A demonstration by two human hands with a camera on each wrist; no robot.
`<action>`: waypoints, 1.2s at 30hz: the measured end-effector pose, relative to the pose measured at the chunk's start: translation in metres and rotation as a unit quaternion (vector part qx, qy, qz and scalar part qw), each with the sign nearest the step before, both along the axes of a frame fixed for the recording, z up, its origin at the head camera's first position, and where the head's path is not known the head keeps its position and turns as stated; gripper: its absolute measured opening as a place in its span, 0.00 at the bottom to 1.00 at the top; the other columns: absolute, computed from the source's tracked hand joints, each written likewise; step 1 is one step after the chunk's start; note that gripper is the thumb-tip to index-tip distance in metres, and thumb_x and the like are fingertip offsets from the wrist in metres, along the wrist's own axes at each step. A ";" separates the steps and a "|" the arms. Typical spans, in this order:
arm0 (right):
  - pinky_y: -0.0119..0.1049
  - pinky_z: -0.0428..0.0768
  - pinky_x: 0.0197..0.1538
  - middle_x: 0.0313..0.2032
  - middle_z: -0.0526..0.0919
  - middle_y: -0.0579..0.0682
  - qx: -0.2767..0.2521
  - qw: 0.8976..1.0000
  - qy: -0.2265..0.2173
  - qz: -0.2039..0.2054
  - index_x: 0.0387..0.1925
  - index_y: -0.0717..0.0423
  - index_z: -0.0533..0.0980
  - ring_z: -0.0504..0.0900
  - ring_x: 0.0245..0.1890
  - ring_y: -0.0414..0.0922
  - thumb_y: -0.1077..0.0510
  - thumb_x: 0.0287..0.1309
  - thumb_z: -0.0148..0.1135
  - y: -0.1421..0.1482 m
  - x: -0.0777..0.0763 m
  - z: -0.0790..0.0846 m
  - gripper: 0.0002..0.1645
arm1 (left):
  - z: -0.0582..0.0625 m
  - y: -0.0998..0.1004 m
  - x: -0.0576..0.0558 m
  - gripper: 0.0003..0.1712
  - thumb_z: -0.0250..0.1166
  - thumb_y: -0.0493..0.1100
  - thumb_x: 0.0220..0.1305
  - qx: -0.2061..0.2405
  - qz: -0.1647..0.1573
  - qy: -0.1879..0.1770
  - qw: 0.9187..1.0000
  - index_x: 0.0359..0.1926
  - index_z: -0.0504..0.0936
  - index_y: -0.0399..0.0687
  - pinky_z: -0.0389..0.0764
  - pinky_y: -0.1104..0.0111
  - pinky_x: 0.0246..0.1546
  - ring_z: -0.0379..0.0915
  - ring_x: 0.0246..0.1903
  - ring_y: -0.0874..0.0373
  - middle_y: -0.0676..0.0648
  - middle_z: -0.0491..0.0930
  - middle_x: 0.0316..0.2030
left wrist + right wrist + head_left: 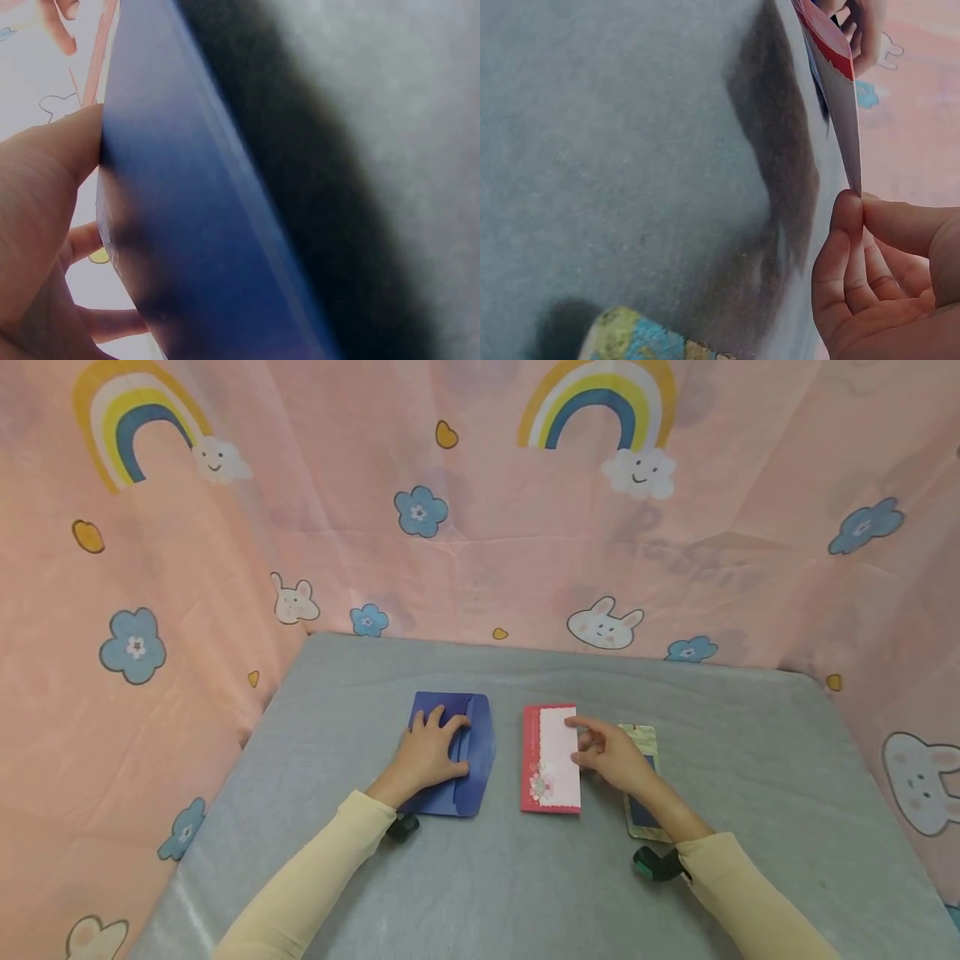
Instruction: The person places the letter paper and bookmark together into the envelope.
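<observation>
My left hand (pixel 431 752) lies over a dark blue envelope (pixel 427 802), its bent fingers and thumb spread across it and gripping it. The envelope's flap (pixel 482 752) is unfolded to the right. In the left wrist view, the blue paper (pixel 202 225) bulges between thumb and fingers, with a dark shadow beside it. My right hand (pixel 611 760) pinches the right edge of a folded red-and-white greeting card (pixel 558 760) with a flower print. In the right wrist view, thumb and index finger meet on the white paper (pixel 846 135), which casts a shadow on the cloth.
Under my right wrist lies a yellow-green patterned card with a dark blue middle (pixel 641 814). A grey cloth (pixel 495 885) covers the table. A pink curtain (pixel 495 568) with rainbows, rabbits and flowers encloses the back and sides. Each wrist wears a black camera.
</observation>
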State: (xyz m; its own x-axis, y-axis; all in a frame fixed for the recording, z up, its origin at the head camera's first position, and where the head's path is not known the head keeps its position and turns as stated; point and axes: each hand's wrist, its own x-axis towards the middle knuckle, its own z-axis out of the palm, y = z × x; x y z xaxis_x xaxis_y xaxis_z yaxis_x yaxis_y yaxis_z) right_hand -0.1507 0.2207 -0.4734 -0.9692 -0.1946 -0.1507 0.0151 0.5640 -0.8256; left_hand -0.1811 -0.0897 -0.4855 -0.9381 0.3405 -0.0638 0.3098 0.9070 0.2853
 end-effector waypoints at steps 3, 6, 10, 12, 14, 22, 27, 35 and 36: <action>0.35 0.73 0.23 0.38 0.75 0.57 -0.013 1.000 -0.003 -0.003 0.63 0.51 0.68 0.78 0.26 0.49 0.62 0.56 0.62 -0.003 -0.001 0.002 0.32 | -0.001 0.000 0.000 0.40 0.69 0.60 0.46 -0.003 0.001 0.004 1.000 0.62 0.67 0.67 0.65 0.36 0.56 0.53 0.66 0.26 0.35 0.59 0.68; 0.35 0.77 0.27 0.39 0.74 0.57 -0.025 1.000 -0.005 -0.004 0.63 0.52 0.67 0.80 0.28 0.51 0.62 0.56 0.62 -0.007 -0.001 0.005 0.32 | -0.001 0.000 0.000 0.40 0.69 0.60 0.46 -0.004 0.000 0.006 1.000 0.62 0.67 0.67 0.65 0.36 0.56 0.53 0.66 0.26 0.35 0.60 0.68; 0.35 0.81 0.34 0.39 0.74 0.58 -0.043 0.999 -0.005 0.000 0.63 0.53 0.67 0.80 0.28 0.51 0.64 0.55 0.62 -0.015 -0.004 0.006 0.32 | -0.001 0.000 0.000 0.39 0.68 0.60 0.47 -0.004 0.001 0.003 1.000 0.62 0.67 0.67 0.65 0.36 0.56 0.53 0.66 0.26 0.35 0.59 0.68; 0.36 0.83 0.36 0.39 0.74 0.58 -0.054 0.999 -0.008 -0.002 0.63 0.53 0.67 0.80 0.28 0.50 0.64 0.55 0.62 -0.019 -0.005 0.005 0.32 | -0.001 0.000 -0.001 0.39 0.68 0.60 0.47 -0.005 0.002 0.000 1.000 0.62 0.66 0.67 0.65 0.36 0.56 0.53 0.66 0.27 0.36 0.59 0.69; 0.38 0.83 0.38 0.38 0.74 0.58 -0.066 0.998 -0.009 -0.002 0.63 0.53 0.68 0.81 0.29 0.49 0.65 0.55 0.62 -0.024 -0.007 0.004 0.32 | -0.002 0.000 -0.001 0.39 0.68 0.60 0.47 -0.004 0.002 0.001 1.000 0.62 0.67 0.67 0.65 0.36 0.56 0.53 0.66 0.27 0.36 0.59 0.68; 0.41 0.84 0.37 0.37 0.75 0.59 -0.084 0.996 -0.003 -0.001 0.63 0.54 0.68 0.83 0.28 0.46 0.66 0.54 0.62 -0.039 -0.010 0.003 0.32 | -0.001 0.001 0.000 0.39 0.68 0.59 0.47 -0.002 0.004 0.004 1.000 0.62 0.67 0.66 0.65 0.36 0.57 0.53 0.66 0.27 0.36 0.60 0.68; 0.36 0.83 0.35 0.37 0.75 0.57 -0.082 0.997 -0.004 -0.005 0.62 0.53 0.69 0.80 0.26 0.42 0.66 0.54 0.62 -0.048 -0.012 0.003 0.32 | -0.001 0.001 0.000 0.39 0.68 0.59 0.47 0.001 0.005 0.001 1.000 0.62 0.67 0.66 0.64 0.36 0.58 0.53 0.66 0.27 0.36 0.60 0.68; 0.37 0.80 0.30 0.35 0.75 0.56 -0.090 0.996 -0.009 -0.004 0.62 0.53 0.69 0.79 0.24 0.45 0.67 0.54 0.62 -0.058 -0.014 0.001 0.32 | -0.001 0.001 0.000 0.39 0.68 0.59 0.47 0.001 0.007 0.000 1.000 0.62 0.68 0.65 0.64 0.36 0.57 0.53 0.66 0.27 0.36 0.60 0.68; 0.36 0.79 0.28 0.35 0.75 0.56 -0.091 0.996 -0.007 -0.003 0.62 0.54 0.69 0.80 0.24 0.47 0.67 0.53 0.62 -0.058 -0.015 0.000 0.32 | -0.001 0.001 0.000 0.39 0.68 0.59 0.46 0.002 0.007 0.000 1.000 0.62 0.68 0.65 0.64 0.36 0.57 0.53 0.66 0.27 0.36 0.60 0.68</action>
